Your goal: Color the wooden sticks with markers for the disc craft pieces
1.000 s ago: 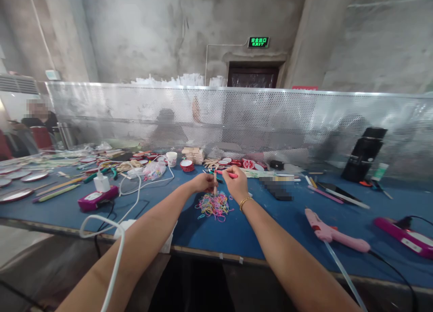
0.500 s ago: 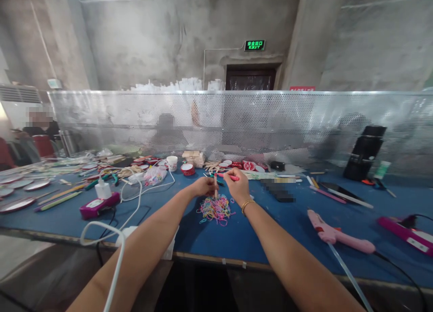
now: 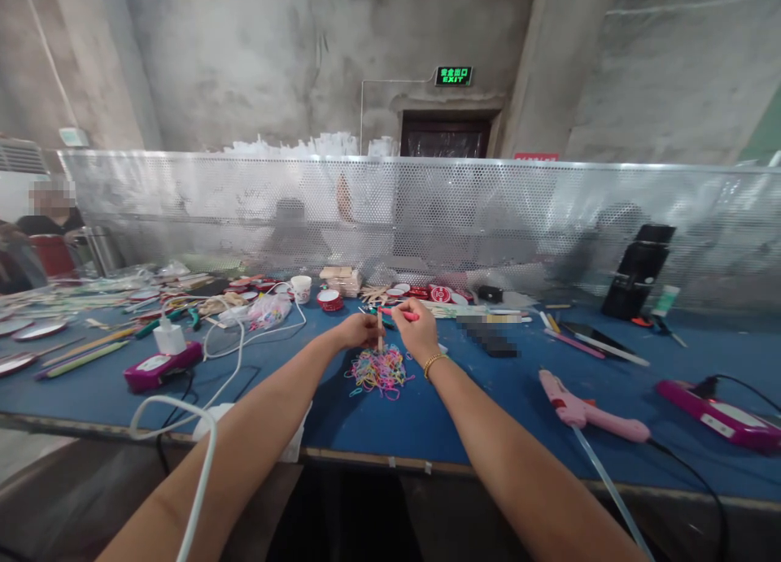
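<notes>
My left hand [image 3: 361, 332] is closed around a narrow pale wooden stick [image 3: 381, 340], held upright. In my right hand [image 3: 417, 328] is a red pen [image 3: 405, 312], pinched in the fingers, its tip pointing left at the stick's upper end. Whether the tip touches the wood is too small to tell. Just below both hands, a loose heap of colourful rubber-band-like loops [image 3: 379, 372] lies on the blue table [image 3: 390, 425].
A pink glue gun [image 3: 591, 416] lies at right near a purple power strip [image 3: 720, 416]. Another purple power strip [image 3: 163, 365] with a white plug sits at left. White cable [image 3: 213, 456] crosses my left forearm. Paper cup [image 3: 301, 289] and red tins [image 3: 330, 300] stand behind.
The whole view has shifted slightly, so the scene sits a little further left and up. Both hands keep their holds on the stick and the pen, close together above the heap.
</notes>
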Tool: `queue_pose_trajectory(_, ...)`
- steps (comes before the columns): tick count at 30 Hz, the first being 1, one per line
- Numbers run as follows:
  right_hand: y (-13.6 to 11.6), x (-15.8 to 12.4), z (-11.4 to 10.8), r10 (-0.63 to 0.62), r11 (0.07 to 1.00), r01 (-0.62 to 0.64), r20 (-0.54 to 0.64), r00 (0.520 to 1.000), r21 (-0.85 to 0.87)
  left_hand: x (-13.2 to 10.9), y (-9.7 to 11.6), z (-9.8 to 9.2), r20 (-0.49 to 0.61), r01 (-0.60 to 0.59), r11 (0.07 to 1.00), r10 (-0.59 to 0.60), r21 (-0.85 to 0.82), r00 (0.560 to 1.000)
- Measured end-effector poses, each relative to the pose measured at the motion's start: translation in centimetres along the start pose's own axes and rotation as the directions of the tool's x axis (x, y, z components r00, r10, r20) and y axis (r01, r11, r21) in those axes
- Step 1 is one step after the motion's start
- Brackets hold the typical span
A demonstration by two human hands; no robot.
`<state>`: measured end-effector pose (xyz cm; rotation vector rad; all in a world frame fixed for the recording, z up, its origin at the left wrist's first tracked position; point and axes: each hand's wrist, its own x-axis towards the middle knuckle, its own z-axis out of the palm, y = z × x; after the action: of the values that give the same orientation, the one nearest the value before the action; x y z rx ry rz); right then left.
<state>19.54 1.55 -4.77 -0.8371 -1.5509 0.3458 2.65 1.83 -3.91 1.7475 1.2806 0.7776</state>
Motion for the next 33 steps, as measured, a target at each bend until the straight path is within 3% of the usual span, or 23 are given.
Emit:
queue_pose_trajectory(8,-0.1,0.1,-0.1,0.017,1.0,-0.017,0.005,1.0,0.018,0.1,-0.1,0.0,0.018,-0.016,1.0,0.016,-0.005,1.0)
queue_pose_trajectory(12,0.0,0.1,-0.1,0.028,0.999,-0.026,-0.05,0.998,0.031,0.2,-0.1,0.0,0.014,-0.012,1.0,0.012,-0.001,1.0)
queue_pose_trajectory(17,-0.1,0.1,-0.1,0.022,0.999,-0.023,0.01,1.0,0.026,0.3,-0.2,-0.1,0.001,-0.002,1.0,0.002,0.013,1.0)
queue_pose_trajectory(33,0.3,0.2,-0.1,0.022,0.999,-0.021,-0.017,1.0,0.029,1.0,-1.2,-0.1,-0.02,0.023,0.998,-0.024,-0.053,1.0)
